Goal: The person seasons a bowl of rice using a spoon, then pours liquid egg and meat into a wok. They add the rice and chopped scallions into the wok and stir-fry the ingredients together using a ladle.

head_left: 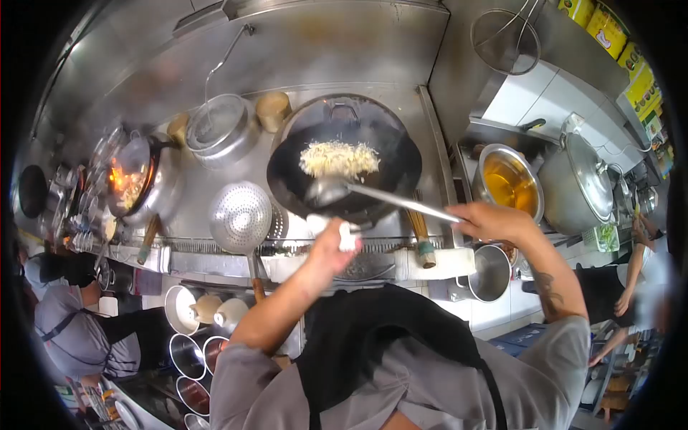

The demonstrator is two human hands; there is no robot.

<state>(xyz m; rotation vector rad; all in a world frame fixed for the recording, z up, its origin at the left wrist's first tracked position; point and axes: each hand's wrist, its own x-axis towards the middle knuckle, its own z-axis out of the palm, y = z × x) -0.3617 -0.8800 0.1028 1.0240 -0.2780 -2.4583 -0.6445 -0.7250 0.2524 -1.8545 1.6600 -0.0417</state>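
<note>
A black wok [287, 179] sits on the burner in front of me, with a heap of pale yellowish-white food [338, 159] in small pieces inside. My left hand [334, 249] is closed on a folded white cloth [347, 236] at the wok's near rim; the grip on the wok itself is partly hidden. In my right hand [491, 219] is the long metal handle of a ladle [401, 201]. The ladle's bowl rests low in the wok, just on the near side of the food.
A perforated strainer [241, 215] lies left of the wok, with a lidded metal pot [218, 129] behind it. Flames rise from another wok [132, 175] farther left. On the right stand a bowl of amber liquid [510, 183] and a large pot [577, 179]. Other people work at both sides.
</note>
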